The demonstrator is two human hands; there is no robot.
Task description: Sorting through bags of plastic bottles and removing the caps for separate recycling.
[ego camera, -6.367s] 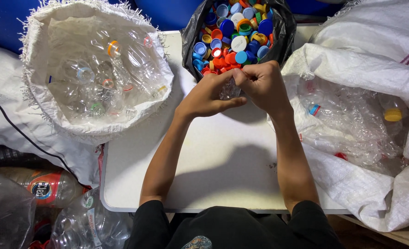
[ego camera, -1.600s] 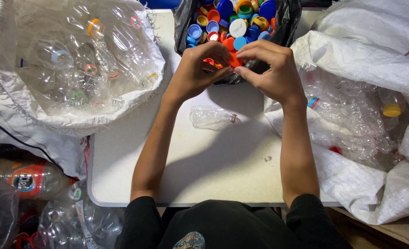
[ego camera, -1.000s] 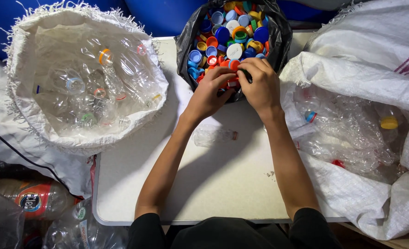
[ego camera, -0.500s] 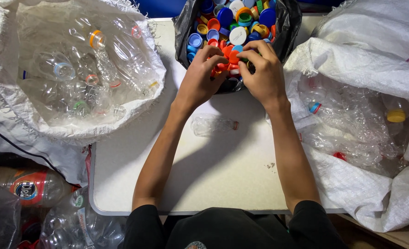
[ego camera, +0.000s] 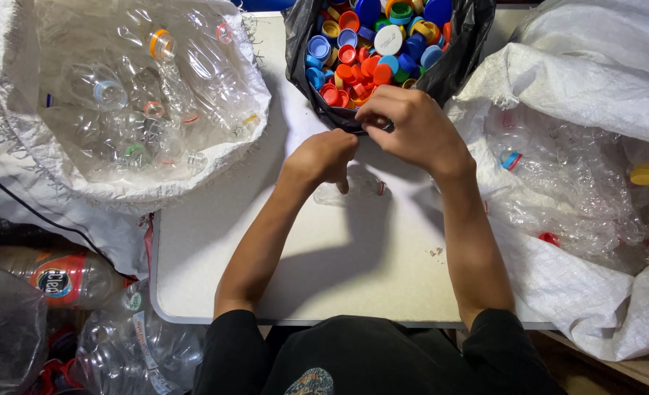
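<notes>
Recycling sorting station: white woven sacks (ego camera: 24, 157) of clear plastic bottles (ego camera: 156, 102), black bag (ego camera: 452, 62) of caps (ego camera: 372, 44).

Orange-red label w/ blue oval on bottle (ego camera: 59, 276), lower left, under table edge.

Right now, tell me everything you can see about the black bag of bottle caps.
The black bag is thin, glossy plastic, crumpled, with its mouth open wide. It stands at the far edge of the white table, between two white woven sacks. It is full of loose plastic caps: red, blue, orange, yellow, green and one large white. The right hand rests at its near rim; the left hand sits just below, apart.
</notes>
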